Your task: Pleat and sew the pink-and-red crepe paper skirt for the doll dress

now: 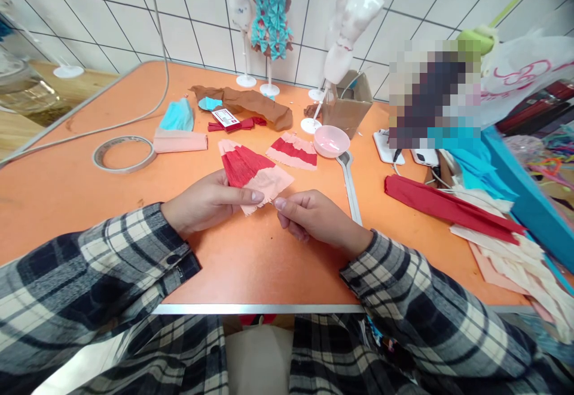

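Note:
A pink and red piece of crepe paper (251, 171), gathered and fanned out with a frayed lower edge, is held above the orange table. My left hand (206, 201) grips it, thumb on top and fingers behind. At its lower right edge, the thumb and forefinger of my right hand (316, 219) pinch the frayed paper. Just beyond lies a second pink piece with a red band (293, 150). Near that stands a small pink bowl (331, 141), with a grey spoon-like tool (350, 186) beside it.
A tape roll (124, 154) and folded pink paper (182, 141) lie left. Brown paper (251, 105) and a small box (226, 119) lie behind. Mannequins (271, 12) and a cardboard box (350, 102) stand near the tiled wall. Red paper (448, 207) and phones lie right.

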Action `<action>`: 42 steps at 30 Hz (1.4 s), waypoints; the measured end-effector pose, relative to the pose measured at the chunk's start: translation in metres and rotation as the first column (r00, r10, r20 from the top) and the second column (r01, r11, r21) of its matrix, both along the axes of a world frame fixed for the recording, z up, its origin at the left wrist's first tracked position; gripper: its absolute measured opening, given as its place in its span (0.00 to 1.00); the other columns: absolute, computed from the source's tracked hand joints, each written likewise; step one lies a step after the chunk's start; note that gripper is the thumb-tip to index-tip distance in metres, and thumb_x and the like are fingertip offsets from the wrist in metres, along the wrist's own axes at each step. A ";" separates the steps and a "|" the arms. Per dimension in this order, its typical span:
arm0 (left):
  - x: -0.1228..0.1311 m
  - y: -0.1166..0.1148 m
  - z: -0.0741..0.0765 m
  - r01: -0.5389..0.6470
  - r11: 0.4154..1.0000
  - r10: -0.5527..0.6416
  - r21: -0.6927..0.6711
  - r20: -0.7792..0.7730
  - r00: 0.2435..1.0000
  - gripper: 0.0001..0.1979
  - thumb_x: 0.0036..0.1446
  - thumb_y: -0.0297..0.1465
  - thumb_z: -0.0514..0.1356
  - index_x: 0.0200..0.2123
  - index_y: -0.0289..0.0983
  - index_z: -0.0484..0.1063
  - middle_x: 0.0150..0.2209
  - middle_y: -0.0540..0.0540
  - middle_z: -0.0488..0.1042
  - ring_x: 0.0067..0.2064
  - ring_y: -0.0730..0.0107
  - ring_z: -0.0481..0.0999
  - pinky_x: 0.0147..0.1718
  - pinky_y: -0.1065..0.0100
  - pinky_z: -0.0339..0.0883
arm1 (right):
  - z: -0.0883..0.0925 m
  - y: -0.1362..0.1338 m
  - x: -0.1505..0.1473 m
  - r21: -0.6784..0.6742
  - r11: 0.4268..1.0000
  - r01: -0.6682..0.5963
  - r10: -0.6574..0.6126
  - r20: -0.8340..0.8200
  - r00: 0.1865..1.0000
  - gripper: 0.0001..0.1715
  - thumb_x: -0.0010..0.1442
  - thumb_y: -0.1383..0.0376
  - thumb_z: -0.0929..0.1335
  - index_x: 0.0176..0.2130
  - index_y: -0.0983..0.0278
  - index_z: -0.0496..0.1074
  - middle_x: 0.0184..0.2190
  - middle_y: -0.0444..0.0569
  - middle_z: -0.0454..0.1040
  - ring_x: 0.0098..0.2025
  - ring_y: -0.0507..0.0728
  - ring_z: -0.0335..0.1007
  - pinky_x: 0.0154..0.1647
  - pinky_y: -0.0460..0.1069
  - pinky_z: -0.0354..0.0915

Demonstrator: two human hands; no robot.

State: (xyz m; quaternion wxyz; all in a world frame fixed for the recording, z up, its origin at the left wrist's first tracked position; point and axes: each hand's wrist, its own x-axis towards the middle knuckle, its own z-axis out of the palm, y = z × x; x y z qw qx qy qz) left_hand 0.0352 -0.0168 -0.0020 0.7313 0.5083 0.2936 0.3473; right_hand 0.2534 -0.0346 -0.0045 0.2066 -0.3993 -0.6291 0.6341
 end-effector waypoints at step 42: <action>0.002 0.000 0.002 0.061 0.998 -0.061 0.007 0.048 0.997 0.05 0.55 0.26 0.66 0.36 0.32 0.79 0.38 0.42 0.79 0.43 0.59 0.76 0.46 0.60 0.68 | -0.004 0.002 0.000 -0.013 0.998 0.057 -0.057 -0.018 0.998 0.29 0.66 0.44 0.65 0.27 0.64 0.71 0.14 0.39 0.66 0.17 0.47 0.60 0.19 0.43 0.59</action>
